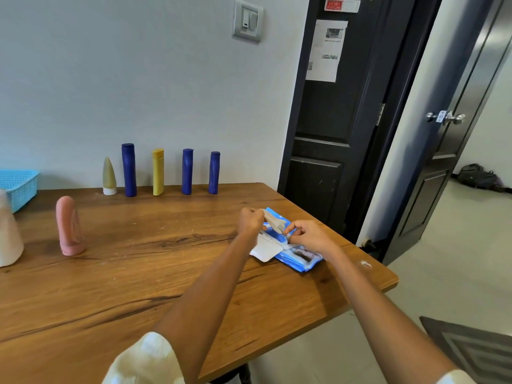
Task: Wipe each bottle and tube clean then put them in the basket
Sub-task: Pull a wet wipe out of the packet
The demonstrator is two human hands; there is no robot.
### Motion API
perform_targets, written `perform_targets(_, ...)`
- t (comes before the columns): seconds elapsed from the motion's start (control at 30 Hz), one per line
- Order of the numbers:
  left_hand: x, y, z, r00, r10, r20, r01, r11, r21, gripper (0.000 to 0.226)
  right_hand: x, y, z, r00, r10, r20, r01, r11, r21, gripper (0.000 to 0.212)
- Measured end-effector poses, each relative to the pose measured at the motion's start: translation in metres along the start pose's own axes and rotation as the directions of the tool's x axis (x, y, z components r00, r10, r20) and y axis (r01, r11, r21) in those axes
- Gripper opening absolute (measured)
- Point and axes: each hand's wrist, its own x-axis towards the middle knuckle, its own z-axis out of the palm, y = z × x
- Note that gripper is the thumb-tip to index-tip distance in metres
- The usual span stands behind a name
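Note:
A blue pack of wet wipes point(300, 257) lies near the table's right edge with its white flap point(265, 248) peeled open. My left hand point(250, 221) pinches a pale wipe point(273, 221) drawn up out of the pack. My right hand point(310, 235) pinches the same wipe at the pack's opening. Along the wall stand a beige tube point(109, 176), three blue bottles point(129, 170) point(187, 171) point(214, 173) and a yellow bottle point(158, 172). A pink tube point(69, 227) stands at the left. The blue basket point(18, 187) sits at the far left.
A white tube or bottle point(8, 231) is cut off at the left edge. The wooden table point(138, 273) ends close to my right arm, with a dark door point(329, 120) and an open doorway beyond it.

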Motion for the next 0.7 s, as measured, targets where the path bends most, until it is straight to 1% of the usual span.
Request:
perform_targets(0.07,0.002,0.003,-0.001,1.000,0.003,-0.006,-0.003,1.000,-0.024,0.016,0.000,0.000,0.000,0.999,-0.015,0.040,0.017,0.999,-0.049,0.019)
perform_targets(0.13,0.001,0.006,0.000,1.000,0.020,0.005,-0.020,0.999,-0.038,0.016,0.002,-0.002,0.000,0.999,0.011,0.045,-0.008,0.998,-0.063,0.011)
perform_targets(0.17,0.002,0.005,0.001,0.999,0.029,0.015,-0.029,0.998,-0.050,0.015,0.003,-0.005,0.000,0.999,0.036,0.035,-0.034,0.998,-0.055,0.015)
perform_targets(0.23,0.002,0.006,0.001,0.999,0.034,0.025,-0.031,0.994,-0.108,0.013,0.005,-0.010,0.001,0.995,0.095,0.024,-0.093,0.993,-0.067,0.035)
perform_targets(0.3,0.003,0.009,0.001,0.999,0.041,0.013,-0.038,0.983,-0.179,0.011,0.007,-0.015,0.004,0.993,0.107,0.046,-0.100,0.985,-0.138,0.041)
perform_targets(0.37,0.002,0.012,0.000,0.998,0.064,-0.006,-0.064,0.976,-0.210,0.011,0.008,-0.017,0.006,0.992,0.112,0.060,-0.098,0.975,-0.197,0.039)
perform_targets(0.43,0.003,0.013,0.001,0.993,0.112,-0.024,-0.115,0.971,-0.208,0.011,0.008,-0.017,0.007,0.992,0.111,0.064,-0.098,0.978,-0.183,0.036)
perform_targets(0.5,0.005,0.016,0.001,0.989,0.136,-0.051,-0.144,0.957,-0.252,0.011,0.007,-0.019,0.008,0.991,0.116,0.066,-0.106,0.983,-0.147,0.034)
perform_targets(0.6,0.011,0.028,-0.007,0.988,0.100,-0.115,-0.139,0.900,-0.413,0.021,0.008,-0.021,0.011,0.991,0.128,0.046,-0.121,0.984,-0.131,0.032)
perform_targets(0.63,0.014,0.033,-0.012,0.987,0.092,-0.128,-0.139,0.887,-0.439,0.021,0.009,-0.021,0.012,0.990,0.140,0.034,-0.134,0.982,-0.131,0.032)
perform_targets(0.7,0.019,0.042,-0.021,0.988,0.096,-0.118,-0.137,0.899,-0.416,0.018,0.011,-0.021,0.013,0.987,0.158,0.019,-0.155,0.979,-0.134,0.031)
